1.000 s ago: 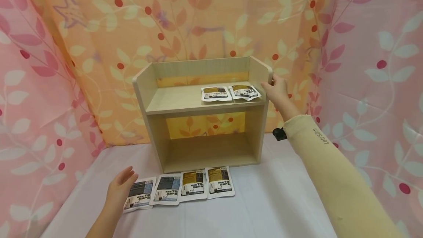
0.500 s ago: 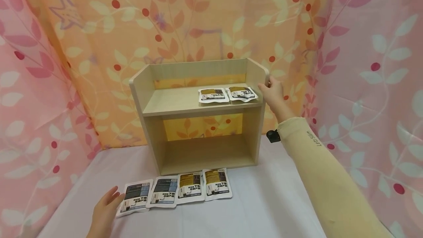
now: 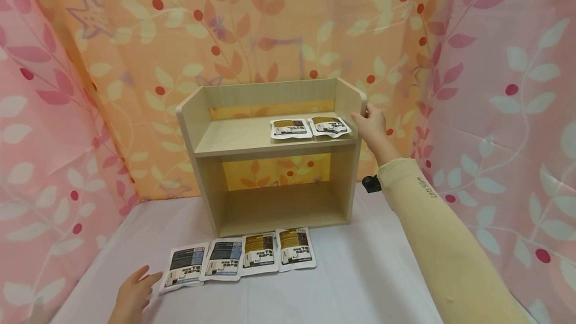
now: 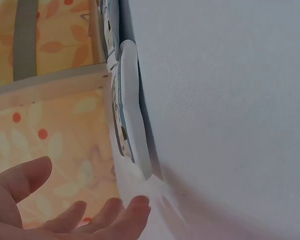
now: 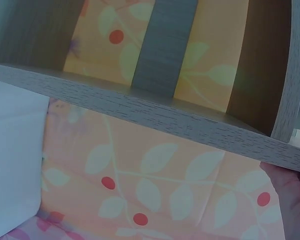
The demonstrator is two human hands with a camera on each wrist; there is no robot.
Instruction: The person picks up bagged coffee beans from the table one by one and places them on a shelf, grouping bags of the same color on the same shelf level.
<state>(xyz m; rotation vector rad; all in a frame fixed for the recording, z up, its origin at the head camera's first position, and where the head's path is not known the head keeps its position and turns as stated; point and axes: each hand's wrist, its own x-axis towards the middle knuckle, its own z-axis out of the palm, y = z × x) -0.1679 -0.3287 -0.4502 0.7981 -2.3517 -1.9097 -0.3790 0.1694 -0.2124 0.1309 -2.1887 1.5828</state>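
My right hand (image 3: 372, 126) grips the front edge of the right side panel of a small two-level wooden shelf (image 3: 270, 151), thumb toward the inner face. The right wrist view shows that hand (image 5: 292, 202) at the panel's edge (image 5: 140, 111). To the left of a white packet with a dark blue label (image 3: 184, 266), my left hand (image 3: 132, 295) hovers with relaxed, spread fingers and holds nothing. In the left wrist view its fingertips (image 4: 140, 201) are just short of the packet's end (image 4: 140, 145).
Beside the blue packet lie another blue one (image 3: 223, 259) and two brown-labelled packets (image 3: 259, 254), in a row before the shelf. Two more brown-labelled packets (image 3: 291, 130) lie on the upper level. White cloth (image 3: 360, 274) covers the table; patterned curtains (image 3: 270, 24) surround it.
My left hand has drawn back left and downward, off the leftmost packet. The right hand keeps its grip on the shelf. The view shifted slightly early on.
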